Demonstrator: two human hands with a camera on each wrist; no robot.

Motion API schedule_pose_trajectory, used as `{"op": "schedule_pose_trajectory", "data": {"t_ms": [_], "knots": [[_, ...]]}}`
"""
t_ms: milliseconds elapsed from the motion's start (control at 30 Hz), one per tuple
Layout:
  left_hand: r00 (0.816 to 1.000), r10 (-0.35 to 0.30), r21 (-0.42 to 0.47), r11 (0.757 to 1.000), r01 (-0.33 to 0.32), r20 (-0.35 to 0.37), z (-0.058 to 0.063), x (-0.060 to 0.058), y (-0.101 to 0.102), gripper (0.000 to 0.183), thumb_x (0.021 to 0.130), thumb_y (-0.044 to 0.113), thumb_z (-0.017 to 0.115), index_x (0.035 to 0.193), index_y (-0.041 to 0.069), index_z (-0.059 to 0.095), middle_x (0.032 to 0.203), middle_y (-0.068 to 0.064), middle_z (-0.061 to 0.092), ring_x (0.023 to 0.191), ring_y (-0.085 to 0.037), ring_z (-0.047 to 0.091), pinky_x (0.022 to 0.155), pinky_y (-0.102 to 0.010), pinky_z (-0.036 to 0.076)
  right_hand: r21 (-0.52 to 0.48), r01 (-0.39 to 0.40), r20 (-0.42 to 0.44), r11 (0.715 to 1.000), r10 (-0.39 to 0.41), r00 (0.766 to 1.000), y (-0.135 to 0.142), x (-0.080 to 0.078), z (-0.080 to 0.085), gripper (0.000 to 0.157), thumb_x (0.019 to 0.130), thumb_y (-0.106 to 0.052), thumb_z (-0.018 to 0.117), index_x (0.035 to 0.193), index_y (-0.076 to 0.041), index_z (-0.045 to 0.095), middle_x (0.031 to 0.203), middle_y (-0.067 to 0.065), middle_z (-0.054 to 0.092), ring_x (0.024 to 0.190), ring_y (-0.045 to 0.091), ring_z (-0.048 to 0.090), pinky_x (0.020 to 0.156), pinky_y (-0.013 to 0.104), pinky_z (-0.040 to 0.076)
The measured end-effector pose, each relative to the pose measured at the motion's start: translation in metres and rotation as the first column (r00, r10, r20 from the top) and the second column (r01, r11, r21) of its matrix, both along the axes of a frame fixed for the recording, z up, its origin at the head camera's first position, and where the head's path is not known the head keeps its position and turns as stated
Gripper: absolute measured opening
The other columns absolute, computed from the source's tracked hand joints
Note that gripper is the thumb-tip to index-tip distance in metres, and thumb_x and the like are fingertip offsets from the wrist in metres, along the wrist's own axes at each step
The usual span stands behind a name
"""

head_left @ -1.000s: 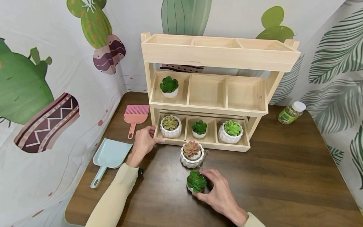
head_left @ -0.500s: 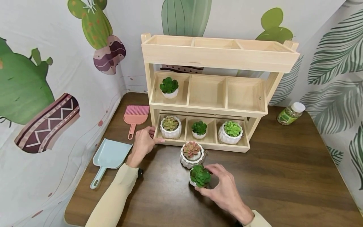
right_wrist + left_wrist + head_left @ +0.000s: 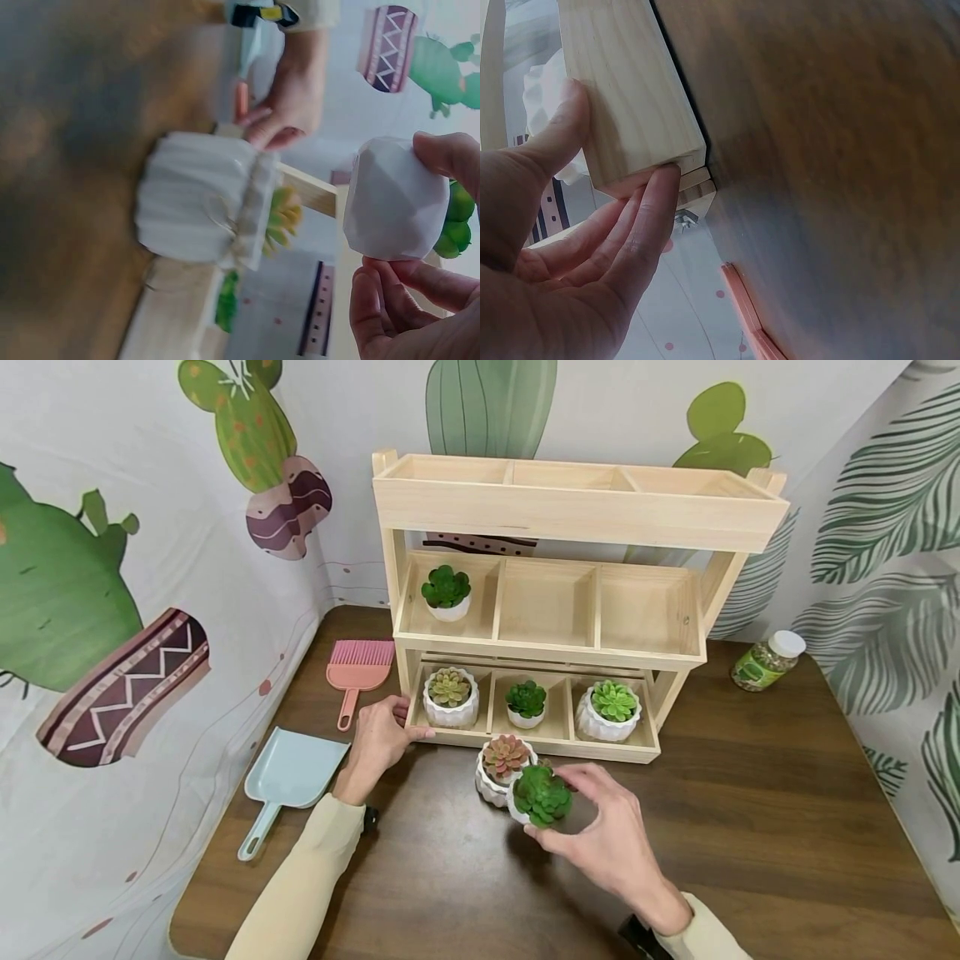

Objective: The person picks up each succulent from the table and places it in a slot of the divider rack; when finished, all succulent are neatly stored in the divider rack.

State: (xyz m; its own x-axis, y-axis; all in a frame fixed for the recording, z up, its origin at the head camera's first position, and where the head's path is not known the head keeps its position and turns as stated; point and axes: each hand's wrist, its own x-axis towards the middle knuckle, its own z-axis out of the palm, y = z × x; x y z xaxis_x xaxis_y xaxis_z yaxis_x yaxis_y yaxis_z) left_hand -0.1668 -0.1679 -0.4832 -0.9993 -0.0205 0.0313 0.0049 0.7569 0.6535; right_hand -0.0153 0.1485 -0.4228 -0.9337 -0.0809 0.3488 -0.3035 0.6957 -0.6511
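A small white faceted pot with a dark green rosette succulent (image 3: 542, 796) is held by the right hand (image 3: 611, 835), pinched at its sides between the thumb and the fingers (image 3: 439, 283), and is raised clear of the dark brown wooden table (image 3: 750, 827). Behind it, a white fluted pot with a reddish-pink succulent (image 3: 506, 758) is set on the table in front of the rack; from the head it is partly covered, while in the right wrist view a gap is seen between the two. The front left corner of the lowest tray of a pale wooden three-tier rack (image 3: 570, 514) is gripped by the left hand (image 3: 378, 739), with the thumb laid on the front board and the fingers placed at the end. In that tray, one potted succulent is held in each of three compartments. A pink hand brush (image 3: 360, 672) and a light blue plastic dustpan (image 3: 296, 768) are laid left of the rack.
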Motion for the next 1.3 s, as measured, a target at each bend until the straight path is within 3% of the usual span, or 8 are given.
{"op": "schedule_pose_trajectory", "data": {"t_ms": [267, 467, 667, 800, 1033, 1300], "knots": [[1.000, 0.000, -0.002, 1.000, 0.000, 0.005, 0.000, 0.000, 0.000, 0.064, 0.076, 0.030, 0.101, 0.124, -0.003, 0.074, 0.109, -0.018, 0.083, 0.101, -0.032, 0.079, 0.092, -0.051, 0.060, -0.055, 0.042, 0.007, 0.998, -0.042, 0.999, 0.010, -0.024, 0.031, 0.069, 0.061, -0.025, 0.104, 0.122, -0.005, 0.080, 0.124, 0.012, 0.080, 0.113, 0.036, 0.077, 0.098, 0.061, 0.056], [1.000, 0.000, -0.008, 1.000, 0.000, 0.000, 0.000, 0.000, 0.001, 0.065, 0.076, 0.030, 0.101, 0.125, -0.003, 0.074, 0.111, -0.018, 0.083, 0.101, -0.032, 0.080, 0.093, -0.051, 0.060, -0.041, 0.048, -0.061, 0.998, -0.050, 0.997, 0.016, -0.044, 0.047, 0.066, 0.062, -0.024, 0.103, 0.121, -0.005, 0.081, 0.121, 0.012, 0.080, 0.113, 0.037, 0.076, 0.093, 0.051, 0.053], [1.000, -0.003, -0.011, 1.000, 0.003, -0.009, 0.000, 0.000, 0.000, 0.064, 0.076, 0.029, 0.101, 0.125, -0.003, 0.074, 0.111, -0.018, 0.083, 0.101, -0.032, 0.080, 0.093, -0.051, 0.060, -0.038, 0.045, -0.073, 0.998, -0.048, 0.996, 0.021, -0.067, 0.061, 0.063, 0.065, -0.022, 0.100, 0.122, -0.003, 0.080, 0.120, 0.013, 0.079, 0.110, 0.036, 0.074, 0.092, 0.043, 0.047], [1.000, 0.002, -0.016, 1.000, -0.002, -0.006, -0.001, 0.000, 0.000, 0.065, 0.076, 0.030, 0.101, 0.125, -0.003, 0.074, 0.111, -0.018, 0.083, 0.101, -0.032, 0.080, 0.093, -0.051, 0.060, -0.043, 0.044, -0.095, 0.998, -0.048, 0.994, 0.023, -0.084, 0.069, 0.063, 0.067, -0.022, 0.100, 0.123, 0.000, 0.079, 0.121, 0.017, 0.079, 0.111, 0.039, 0.074, 0.093, 0.045, 0.048], [1.000, 0.012, -0.015, 1.000, -0.012, 0.007, 0.000, -0.001, 0.001, 0.065, 0.076, 0.030, 0.102, 0.124, -0.002, 0.074, 0.108, -0.018, 0.083, 0.101, -0.032, 0.079, 0.092, -0.051, 0.060, -0.038, 0.069, -0.045, 0.997, -0.071, 0.996, 0.021, -0.106, 0.081, 0.066, 0.072, -0.027, 0.098, 0.129, 0.000, 0.077, 0.128, 0.020, 0.077, 0.118, 0.044, 0.072, 0.098, 0.051, 0.046], [1.000, 0.012, -0.021, 1.000, -0.011, 0.014, 0.001, -0.001, 0.001, 0.065, 0.076, 0.030, 0.102, 0.124, -0.002, 0.074, 0.108, -0.018, 0.083, 0.101, -0.031, 0.079, 0.092, -0.050, 0.060, -0.082, 0.051, -0.080, 0.995, -0.058, 0.995, 0.022, -0.131, 0.087, 0.065, 0.072, -0.022, 0.099, 0.128, 0.003, 0.076, 0.124, 0.022, 0.078, 0.117, 0.043, 0.072, 0.096, 0.051, 0.050]]}}
